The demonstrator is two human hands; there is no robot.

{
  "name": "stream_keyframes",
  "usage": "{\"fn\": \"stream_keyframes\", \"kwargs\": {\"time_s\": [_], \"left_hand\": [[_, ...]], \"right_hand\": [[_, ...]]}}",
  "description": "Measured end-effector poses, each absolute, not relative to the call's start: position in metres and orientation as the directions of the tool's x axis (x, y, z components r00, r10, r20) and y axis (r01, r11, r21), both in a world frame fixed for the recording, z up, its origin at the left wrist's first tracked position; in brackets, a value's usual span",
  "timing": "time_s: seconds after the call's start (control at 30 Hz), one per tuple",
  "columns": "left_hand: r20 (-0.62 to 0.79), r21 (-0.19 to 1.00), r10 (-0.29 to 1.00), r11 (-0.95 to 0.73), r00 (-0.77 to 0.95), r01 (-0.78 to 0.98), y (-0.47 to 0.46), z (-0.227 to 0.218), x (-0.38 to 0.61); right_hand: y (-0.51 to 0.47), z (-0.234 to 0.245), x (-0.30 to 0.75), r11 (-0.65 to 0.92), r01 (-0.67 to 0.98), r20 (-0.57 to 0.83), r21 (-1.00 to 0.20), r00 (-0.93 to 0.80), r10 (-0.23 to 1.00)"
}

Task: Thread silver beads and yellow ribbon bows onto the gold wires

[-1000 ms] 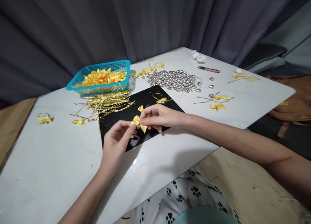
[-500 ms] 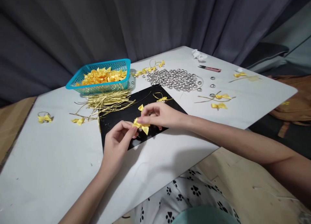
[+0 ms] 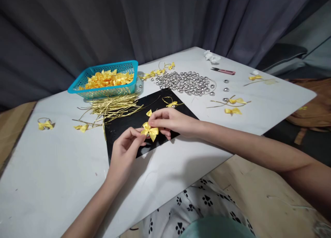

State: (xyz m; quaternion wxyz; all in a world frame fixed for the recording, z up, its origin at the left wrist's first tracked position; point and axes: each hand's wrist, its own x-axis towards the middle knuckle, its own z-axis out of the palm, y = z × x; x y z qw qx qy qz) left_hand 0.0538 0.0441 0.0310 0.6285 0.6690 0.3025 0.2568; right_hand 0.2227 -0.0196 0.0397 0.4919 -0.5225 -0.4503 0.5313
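Over the black mat (image 3: 124, 127) I hold a yellow ribbon bow (image 3: 153, 130) with a small silver bead showing at its lower edge. My left hand (image 3: 129, 141) pinches the bow's left side between thumb and fingertips. At the bow's upper right, my right hand (image 3: 172, 122) has its thumb and forefinger closed on the ribbon edge, with the other fingers curled below. Just beyond my fingers stands another yellow ribbon piece (image 3: 149, 112). A bow with a looped gold tie (image 3: 171, 104) lies at the mat's far right.
A blue basket (image 3: 103, 91) of yellow bows stands at the back left, with gold ties (image 3: 113, 107) before it. Silver beads (image 3: 186, 83) lie in a heap behind the mat. Pink-handled snips (image 3: 223, 71) and loose bows (image 3: 232, 111) are to the right.
My right thumb has drawn back from across the bow to its upper right edge, so more of the bow shows. The left hand keeps its pinch.
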Motion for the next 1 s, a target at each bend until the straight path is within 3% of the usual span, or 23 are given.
{"fn": "stream_keyframes", "kwargs": {"time_s": [0.1,0.27,0.4,0.47,0.57,0.73,0.83,1.0], "left_hand": [[-0.089,0.994,0.735,0.027,0.672,0.102,0.0440,0.0307,0.0547],[-0.137,0.987,0.728,0.043,0.672,0.154,0.0444,0.0310,0.0567],[-0.189,0.979,0.717,0.088,0.671,0.182,0.0434,0.0332,0.0559],[-0.186,0.979,0.724,0.083,0.664,0.184,0.0431,0.0338,0.0553],[-0.155,0.984,0.742,0.057,0.652,0.170,0.0434,0.0337,0.0551],[-0.121,0.991,0.774,0.059,0.622,0.119,0.0446,0.0331,0.0561],[-0.120,0.992,0.789,0.074,0.603,0.101,0.0450,0.0333,0.0560],[-0.120,0.993,0.815,0.091,0.567,0.078,0.0466,0.0345,0.0551]], "right_hand": [[-0.0186,0.0368,0.2244,-0.167,-0.174,-0.176,-0.970,0.038,0.984],[-0.0168,0.0337,0.2258,-0.165,-0.192,-0.187,-0.967,0.103,0.977],[-0.0154,0.0347,0.2296,-0.245,-0.416,-0.276,-0.876,0.014,0.961],[-0.0148,0.0349,0.2318,-0.273,-0.448,-0.326,-0.851,0.043,0.945],[-0.0158,0.0356,0.2327,-0.252,-0.285,-0.292,-0.925,0.106,0.950],[-0.0216,0.0388,0.2282,-0.237,0.053,-0.242,-0.970,-0.133,0.961],[-0.0228,0.0381,0.2267,-0.187,0.086,-0.200,-0.979,-0.199,0.959],[-0.0223,0.0396,0.2259,-0.105,0.040,-0.110,-0.994,-0.139,0.984]]}}
